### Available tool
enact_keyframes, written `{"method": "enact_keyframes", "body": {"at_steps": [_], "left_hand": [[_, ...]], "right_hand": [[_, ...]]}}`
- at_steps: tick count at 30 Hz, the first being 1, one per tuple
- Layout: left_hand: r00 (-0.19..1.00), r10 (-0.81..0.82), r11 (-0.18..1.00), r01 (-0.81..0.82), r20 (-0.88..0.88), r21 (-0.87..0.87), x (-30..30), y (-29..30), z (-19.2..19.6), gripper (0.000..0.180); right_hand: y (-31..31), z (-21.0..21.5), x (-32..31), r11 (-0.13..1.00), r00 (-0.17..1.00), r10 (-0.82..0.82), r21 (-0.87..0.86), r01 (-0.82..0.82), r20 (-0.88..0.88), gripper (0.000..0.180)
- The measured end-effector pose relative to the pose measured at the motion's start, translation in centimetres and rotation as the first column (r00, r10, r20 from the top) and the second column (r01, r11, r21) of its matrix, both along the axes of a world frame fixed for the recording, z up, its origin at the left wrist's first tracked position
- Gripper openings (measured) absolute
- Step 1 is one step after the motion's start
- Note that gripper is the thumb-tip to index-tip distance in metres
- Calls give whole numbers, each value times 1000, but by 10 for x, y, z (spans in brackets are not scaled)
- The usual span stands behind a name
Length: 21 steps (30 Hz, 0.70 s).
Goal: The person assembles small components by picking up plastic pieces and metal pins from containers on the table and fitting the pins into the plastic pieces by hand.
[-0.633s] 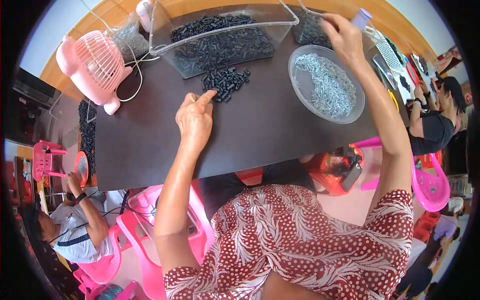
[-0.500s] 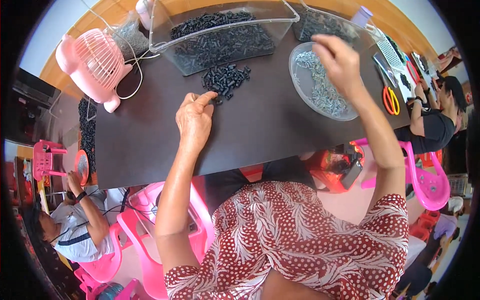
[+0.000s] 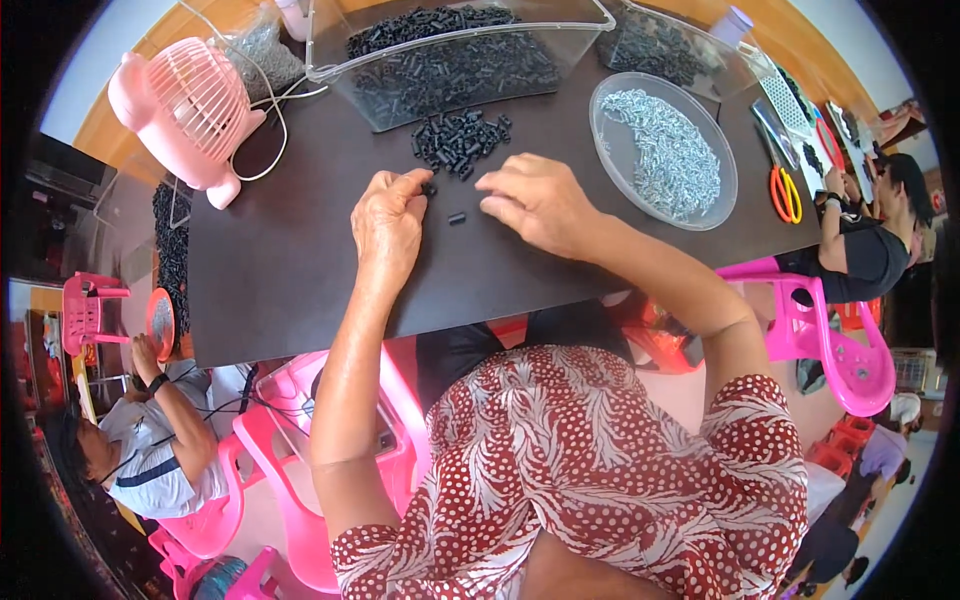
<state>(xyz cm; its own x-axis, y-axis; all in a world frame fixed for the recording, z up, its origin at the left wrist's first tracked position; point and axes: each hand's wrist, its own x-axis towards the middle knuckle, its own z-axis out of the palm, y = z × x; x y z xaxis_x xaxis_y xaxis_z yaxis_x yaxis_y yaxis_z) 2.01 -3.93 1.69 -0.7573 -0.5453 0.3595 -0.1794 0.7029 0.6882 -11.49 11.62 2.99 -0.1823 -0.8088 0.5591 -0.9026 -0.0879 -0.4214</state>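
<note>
My left hand (image 3: pixel 390 225) rests on the dark table (image 3: pixel 300 280) and pinches a small black plastic piece (image 3: pixel 428 187) between thumb and forefinger. My right hand (image 3: pixel 535 200) lies just to its right, fingers pointing left and held close together; whether anything is in them is hidden. A single black piece (image 3: pixel 457 217) lies on the table between the two hands. Just beyond them is a loose pile of the same black pieces (image 3: pixel 460 140).
A clear bin of black pieces (image 3: pixel 440 60) stands at the back. A round clear dish of silver screws (image 3: pixel 665 150) sits right, with orange scissors (image 3: pixel 783 193) beyond it and a pink fan (image 3: pixel 190 105) back left. Other people sit right (image 3: pixel 850 250) and lower left (image 3: pixel 150 440) on pink chairs.
My right hand has come back from the far right bin, past the dish of screws, down to the table beside my left hand. My left hand has stayed in place.
</note>
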Motion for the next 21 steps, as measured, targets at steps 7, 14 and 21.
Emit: {"method": "enact_keyframes", "body": {"at_steps": [7,14,21], "left_hand": [[999,22,989,-15,45,-150,-6,0,-2,24],[999,-16,999,15,38,36,4,4,4,27],[998,5,962,14,-68,274,28,23,2,26]], "right_hand": [[-17,-14,18,993,986,-24,108,42,-166,15],[-15,-18,11,997,997,-37,67,42,-73,12],[-21,-17,21,992,987,24,126,-3,-158,19]]}}
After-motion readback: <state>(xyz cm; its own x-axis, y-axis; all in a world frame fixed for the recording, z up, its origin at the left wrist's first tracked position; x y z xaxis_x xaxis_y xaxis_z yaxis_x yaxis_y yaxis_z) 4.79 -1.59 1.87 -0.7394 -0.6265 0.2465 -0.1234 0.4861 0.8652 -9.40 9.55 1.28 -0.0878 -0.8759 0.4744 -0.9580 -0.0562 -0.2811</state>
